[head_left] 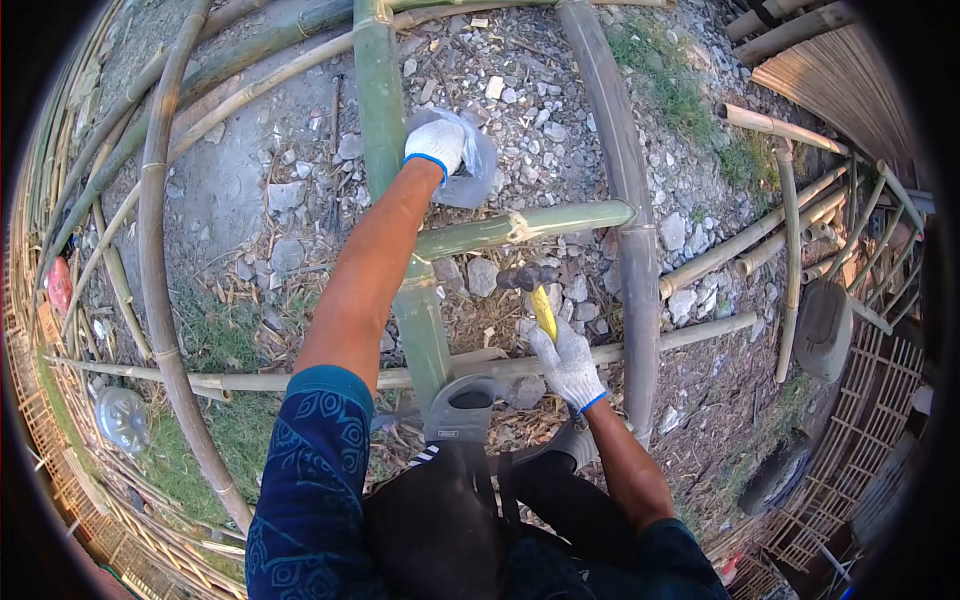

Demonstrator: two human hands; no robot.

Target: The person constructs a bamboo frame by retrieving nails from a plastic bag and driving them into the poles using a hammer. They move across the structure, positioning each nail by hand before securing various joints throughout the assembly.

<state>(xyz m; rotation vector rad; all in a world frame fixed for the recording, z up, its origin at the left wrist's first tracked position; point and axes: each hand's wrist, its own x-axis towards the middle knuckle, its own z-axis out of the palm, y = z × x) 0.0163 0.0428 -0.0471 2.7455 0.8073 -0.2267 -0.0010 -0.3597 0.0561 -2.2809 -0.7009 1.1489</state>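
My left hand (436,141), in a white knit glove with a blue cuff, reaches into a translucent plastic bag or tub (477,178) beside a thick green bamboo pole (379,110). Its fingers are hidden there, so what they touch does not show. In my right hand (566,364), gloved the same way, is a hammer (543,308), gripped by its yellow handle with the dark head pointing away from me. Between the hands, a shorter green bamboo crosspiece (465,236) spans from the green pole to a greyish bamboo pole (622,150).
A thin bamboo pole (270,382) crosses low near my grey shoe (462,408). Rubble and stones (500,130) cover the ground. More bamboo poles (160,190) lie at left. To the right are a plastic jerrycan (823,330) and a tyre (777,473).
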